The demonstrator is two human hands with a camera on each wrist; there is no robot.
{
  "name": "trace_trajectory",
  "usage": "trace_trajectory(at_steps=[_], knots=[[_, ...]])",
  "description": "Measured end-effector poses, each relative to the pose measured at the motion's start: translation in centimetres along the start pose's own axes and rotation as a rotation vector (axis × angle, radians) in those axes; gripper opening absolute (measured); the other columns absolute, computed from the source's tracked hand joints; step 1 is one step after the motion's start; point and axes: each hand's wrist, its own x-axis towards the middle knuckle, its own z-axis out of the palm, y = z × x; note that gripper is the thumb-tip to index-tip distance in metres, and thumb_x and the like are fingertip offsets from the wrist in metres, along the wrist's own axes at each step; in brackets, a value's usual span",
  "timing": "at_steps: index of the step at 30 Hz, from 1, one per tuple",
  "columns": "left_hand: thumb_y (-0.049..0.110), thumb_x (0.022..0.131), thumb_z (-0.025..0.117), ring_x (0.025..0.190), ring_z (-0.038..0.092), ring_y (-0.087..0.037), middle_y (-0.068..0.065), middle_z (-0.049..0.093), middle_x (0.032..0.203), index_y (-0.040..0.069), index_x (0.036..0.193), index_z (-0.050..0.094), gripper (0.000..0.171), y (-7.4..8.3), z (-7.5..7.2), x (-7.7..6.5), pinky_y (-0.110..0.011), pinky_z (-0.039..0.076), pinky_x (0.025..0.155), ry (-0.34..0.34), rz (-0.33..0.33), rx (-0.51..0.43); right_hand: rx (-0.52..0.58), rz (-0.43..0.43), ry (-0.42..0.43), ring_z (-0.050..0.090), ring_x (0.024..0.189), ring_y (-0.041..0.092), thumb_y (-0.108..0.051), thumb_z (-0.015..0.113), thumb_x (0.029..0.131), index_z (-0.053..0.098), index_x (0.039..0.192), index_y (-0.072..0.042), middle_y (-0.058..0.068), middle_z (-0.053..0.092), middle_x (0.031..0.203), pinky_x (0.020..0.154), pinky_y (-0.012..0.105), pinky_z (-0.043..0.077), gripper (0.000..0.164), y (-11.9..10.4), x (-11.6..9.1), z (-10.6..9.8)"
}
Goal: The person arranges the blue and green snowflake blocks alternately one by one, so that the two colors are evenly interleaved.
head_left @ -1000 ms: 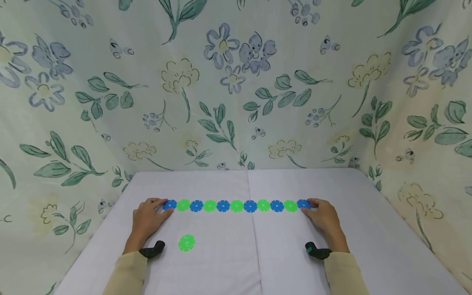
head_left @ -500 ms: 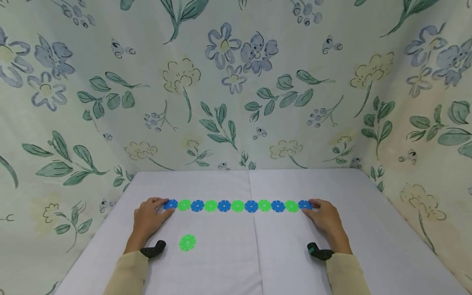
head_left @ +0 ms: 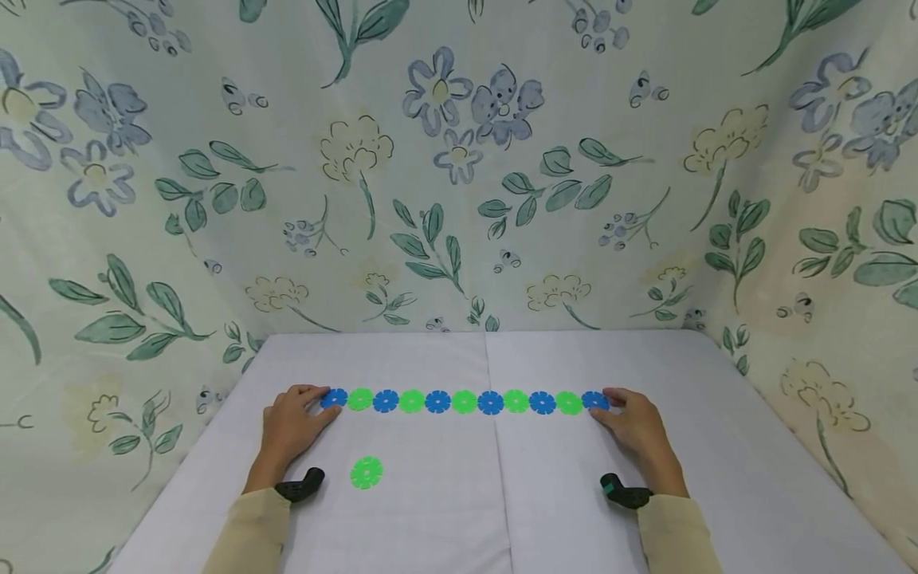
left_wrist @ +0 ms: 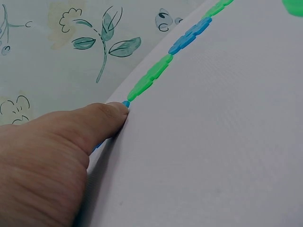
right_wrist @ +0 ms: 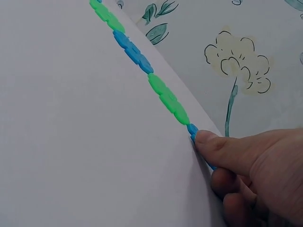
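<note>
A straight row of notched plastic discs, blue alternating with green (head_left: 464, 402), runs left to right across the white cloth, edge to edge. Whether they interlock is too small to tell. My left hand (head_left: 292, 426) pinches the blue disc (head_left: 334, 398) at the row's left end between thumb and fingers. At the other end, my right hand (head_left: 634, 430) pinches another blue disc (head_left: 594, 401). In the left wrist view, the thumb (left_wrist: 106, 118) hides most of its disc. The right wrist view shows the right thumb (right_wrist: 227, 149) on the last disc's edge.
A single loose green disc (head_left: 366, 472) lies nearer me, to the right of the left forearm. White cloth (head_left: 430, 510) covers the table. Behind it and along both sides hangs a floral curtain (head_left: 459, 223). Each wrist wears a black camera mount (head_left: 301, 485).
</note>
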Motion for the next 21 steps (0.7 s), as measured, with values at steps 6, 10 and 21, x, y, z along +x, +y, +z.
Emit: trace_trajectory(at_steps=[6,10,21], knots=[[0.048,0.089,0.072,0.121,0.052,-0.04,-0.019,0.058,0.136,0.015,0.135,0.065,0.057,0.01,0.0,-0.05,-0.056,0.035,0.092,0.001,0.0,0.005,0.029,0.005,0.011,0.045,0.132,0.048,-0.028,0.075,0.09,0.05,0.146,-0.008,0.027,0.051,0.143,0.107,0.063,0.038,0.064,0.18,0.06,0.2],[0.049,0.089,0.071,0.122,0.052,-0.04,-0.018,0.058,0.136,0.016,0.135,0.064,0.058,-0.02,0.03,-0.02,-0.057,0.035,0.093,-0.002,0.003,0.009,0.047,0.019,0.0,0.045,0.129,0.047,-0.031,0.075,0.09,0.049,0.147,-0.009,0.026,0.05,0.143,0.106,0.063,0.039,0.066,0.28,0.1,0.11],[0.051,0.089,0.071,0.121,0.053,-0.041,-0.019,0.058,0.136,0.015,0.135,0.064,0.058,0.0,-0.15,0.01,-0.058,0.035,0.093,-0.001,0.012,0.01,0.067,0.032,-0.017,0.046,0.123,0.045,-0.034,0.075,0.089,0.048,0.147,-0.011,0.026,0.049,0.141,0.101,0.063,0.04,0.068,0.41,0.31,0.08]])
